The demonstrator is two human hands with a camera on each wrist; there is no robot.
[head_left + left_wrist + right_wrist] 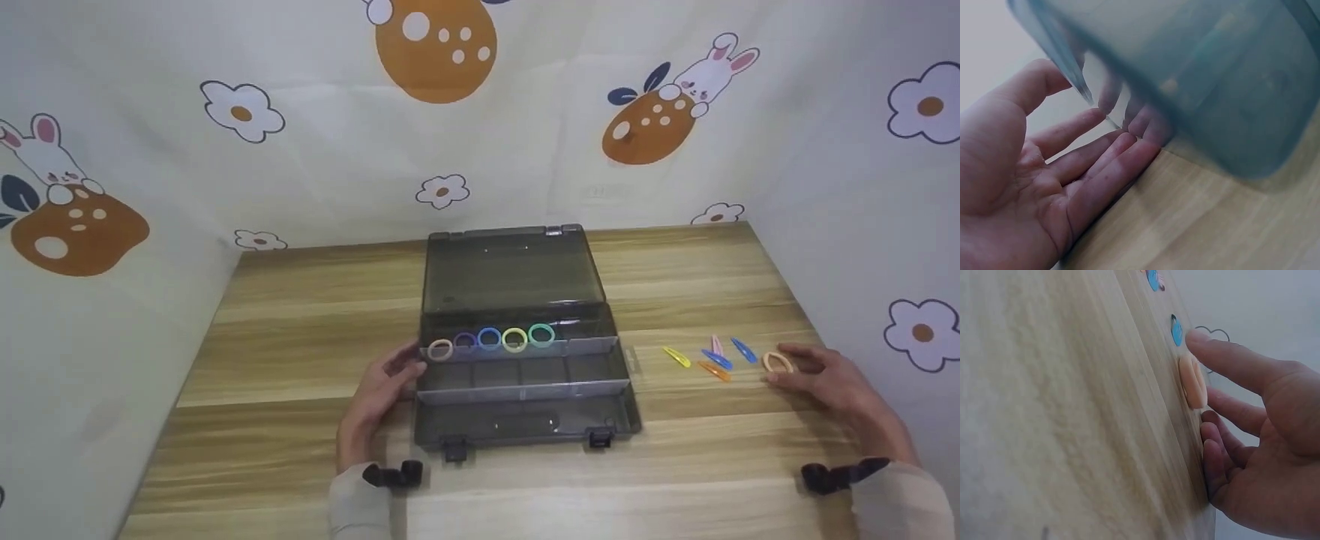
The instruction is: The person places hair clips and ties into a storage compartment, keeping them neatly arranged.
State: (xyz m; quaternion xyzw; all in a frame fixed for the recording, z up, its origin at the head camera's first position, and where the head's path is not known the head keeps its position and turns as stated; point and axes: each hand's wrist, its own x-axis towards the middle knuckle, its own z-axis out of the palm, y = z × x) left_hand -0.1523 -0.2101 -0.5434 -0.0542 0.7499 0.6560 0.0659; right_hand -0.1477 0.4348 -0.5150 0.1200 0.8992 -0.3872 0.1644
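A grey see-through plastic organizer box (523, 435) lies with its lid (514, 270) folded back. My left hand (382, 390) is at the box's left side, its fingertips against the wall in the left wrist view. My right hand (836, 379) is at a beige hair tie (778, 363) on the table, thumb and fingers spread to either side of it. In the right wrist view, the thumb tip is just past the beige hair tie (1193, 381). Inside the box, several hair ties, among them a yellow hair tie (503, 342), stand in a row along the back compartments.
Between the box and my right hand lie several snap hair clips, including a yellow clip (676, 356), an orange clip (714, 370) and a blue clip (743, 349). The wooden table (300, 337) meets patterned cloth walls (337, 172) at its back and sides.
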